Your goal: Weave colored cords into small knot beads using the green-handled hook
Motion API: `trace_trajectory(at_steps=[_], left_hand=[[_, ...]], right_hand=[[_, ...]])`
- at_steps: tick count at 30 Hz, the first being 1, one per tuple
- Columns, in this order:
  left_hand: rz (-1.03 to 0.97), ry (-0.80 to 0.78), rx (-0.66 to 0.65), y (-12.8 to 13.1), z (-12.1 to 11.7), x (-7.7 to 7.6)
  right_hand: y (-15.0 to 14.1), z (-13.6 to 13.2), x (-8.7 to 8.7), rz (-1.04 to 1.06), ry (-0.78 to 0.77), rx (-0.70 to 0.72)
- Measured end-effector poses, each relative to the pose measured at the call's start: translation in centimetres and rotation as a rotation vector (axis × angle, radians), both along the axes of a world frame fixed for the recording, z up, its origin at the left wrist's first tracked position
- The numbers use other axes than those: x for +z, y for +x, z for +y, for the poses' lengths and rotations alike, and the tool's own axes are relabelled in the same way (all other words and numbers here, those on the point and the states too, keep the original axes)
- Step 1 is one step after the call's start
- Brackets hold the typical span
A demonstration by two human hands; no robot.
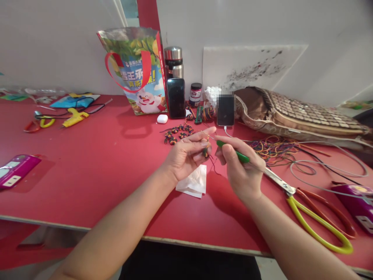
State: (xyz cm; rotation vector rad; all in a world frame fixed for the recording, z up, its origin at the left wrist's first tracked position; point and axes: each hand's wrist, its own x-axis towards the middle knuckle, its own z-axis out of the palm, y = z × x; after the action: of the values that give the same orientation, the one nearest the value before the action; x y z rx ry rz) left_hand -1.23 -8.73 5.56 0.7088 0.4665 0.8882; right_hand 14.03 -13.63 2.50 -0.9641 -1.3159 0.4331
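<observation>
My left hand is closed around a small crocheted piece of dark multicoloured yarn, its index finger stretched out with a strand over it. A loose yarn tail hangs below the fingers. In my right hand is a crochet hook with a green handle, held like a pen. The thin metal tip reaches the yarn by my left fingertips; whether it sits inside a loop is too small to tell. Behind the left hand lie several small crocheted pieces in the same dark, orange and purple colours.
Large scissors lie right of my right hand, beside tangled yarn. White paper lies below my hands. Behind stand a gift bag, a black phone and another phone on a cable. A glue gun lies left.
</observation>
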Motion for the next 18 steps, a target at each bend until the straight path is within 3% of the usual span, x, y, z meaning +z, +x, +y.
trace_trajectory(at_steps=[5, 18], left_hand=[[0.015, -0.001, -0.055, -1.3, 0.8, 0.3], [0.157, 0.076, -0.132, -2.6, 2.1, 0.3]], right_hand=[[0.6, 0.3, 0.3, 0.189, -0.157, 0.104], [1.2, -0.1, 1.5, 0.345, -0.237, 0.166]])
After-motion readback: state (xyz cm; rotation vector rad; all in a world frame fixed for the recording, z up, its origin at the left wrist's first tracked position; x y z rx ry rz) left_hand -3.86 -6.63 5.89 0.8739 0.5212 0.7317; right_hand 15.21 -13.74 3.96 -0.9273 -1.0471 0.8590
